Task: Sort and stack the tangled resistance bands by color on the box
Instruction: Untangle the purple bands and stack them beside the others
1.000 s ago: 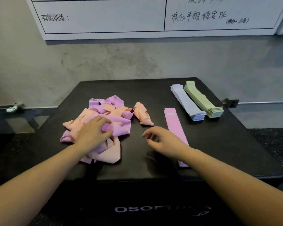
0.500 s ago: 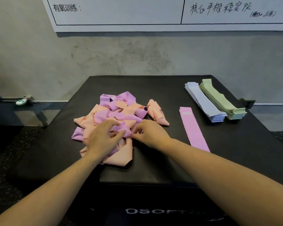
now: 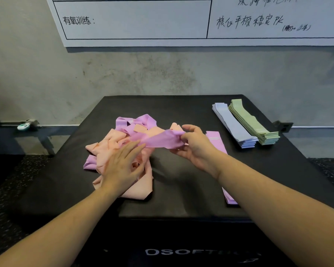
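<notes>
Pink and peach tangle (image 3: 112,149), blue stack (image 3: 233,126), green stack (image 3: 253,122), black box (image 3: 181,105)

Whiteboard (image 3: 181,20) on grey concrete wall (image 3: 123,74)

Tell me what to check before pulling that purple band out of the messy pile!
1. Right hand pinches the purple band: ok.
2. Left hand presses flat on the tangled pile to hold it down: ok.
3. Band free of the pile: not ok, its left end runs under the left hand.
4. Purple stack ready to take it: ok, it lies flat beside the right hand, partly hidden by the arm.
5. Blue stack and green stack out of the way: ok.
6. Band knotted with pink ones: cannot tell.
</notes>
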Demonstrator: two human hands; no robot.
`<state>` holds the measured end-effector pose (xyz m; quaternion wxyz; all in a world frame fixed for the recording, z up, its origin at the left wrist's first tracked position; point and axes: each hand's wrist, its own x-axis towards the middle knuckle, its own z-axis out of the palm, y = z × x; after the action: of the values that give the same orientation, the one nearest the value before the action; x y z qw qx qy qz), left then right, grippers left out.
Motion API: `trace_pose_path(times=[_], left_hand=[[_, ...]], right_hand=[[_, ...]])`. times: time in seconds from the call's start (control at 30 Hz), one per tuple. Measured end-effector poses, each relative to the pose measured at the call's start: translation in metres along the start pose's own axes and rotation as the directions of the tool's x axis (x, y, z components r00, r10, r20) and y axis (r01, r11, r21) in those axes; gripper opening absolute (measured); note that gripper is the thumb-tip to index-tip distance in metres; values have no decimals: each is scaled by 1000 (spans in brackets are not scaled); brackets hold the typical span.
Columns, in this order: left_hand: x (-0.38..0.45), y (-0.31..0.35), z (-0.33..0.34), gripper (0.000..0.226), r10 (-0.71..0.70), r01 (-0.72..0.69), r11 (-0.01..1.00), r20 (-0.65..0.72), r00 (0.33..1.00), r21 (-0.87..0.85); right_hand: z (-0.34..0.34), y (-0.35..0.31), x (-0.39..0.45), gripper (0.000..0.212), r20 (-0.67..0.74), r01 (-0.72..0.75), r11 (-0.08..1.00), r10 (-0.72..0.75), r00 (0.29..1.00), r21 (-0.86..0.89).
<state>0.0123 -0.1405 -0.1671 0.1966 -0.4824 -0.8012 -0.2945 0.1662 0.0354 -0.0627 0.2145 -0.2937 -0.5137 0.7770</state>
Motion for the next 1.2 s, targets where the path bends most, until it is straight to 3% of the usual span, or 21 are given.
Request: trace_pose_path(times=[0.17,0.3,0.47,0.53,0.6,0.7,0.83,0.93,1.03,1.13,1.2], left_hand=[[12,10,-12,43,69,-65,997,71,995,-50],[28,36,-20,21,198,-201,970,-37,979,-136],[40,73,-34,7,35,-14,942,57,998,-335],[45,95,-47,13,-71,168,864,215,974,-475],[52,110,-55,7,-89,284,800,363,927,-529],[60,130,-69,7,-67,387,703,487,871,-596],[64,161,-87,10,0,538,436,597,802,-722],[66,176,-99,15,118,612,302,665,737,-731],[62,190,-110,28,168,627,354,707,687,-693],[58,206,-118,54,160,579,444,696,700,-684],[54,216,-124,54,170,534,502,683,710,-680]], right_hand=[[-8,-18,-14,18,53,-138,987,134,990,83],[-20,-30,-25,8,148,26,984,0,989,-176],[-41,-45,-45,16,131,69,985,-49,990,-156],[-53,-52,-54,13,121,47,989,-30,992,-142],[-64,-60,-65,13,96,10,985,6,995,-170],[-79,-69,-80,18,25,-28,983,33,999,-181],[-93,-76,-102,26,-35,-57,978,51,998,-200],[-100,-81,-120,35,-38,-64,970,56,998,-235],[-107,-84,-132,48,-45,-25,955,12,999,-296],[-109,-89,-147,60,-91,4,932,-39,995,-361],[-111,-92,-156,69,-101,10,914,-55,993,-405]])
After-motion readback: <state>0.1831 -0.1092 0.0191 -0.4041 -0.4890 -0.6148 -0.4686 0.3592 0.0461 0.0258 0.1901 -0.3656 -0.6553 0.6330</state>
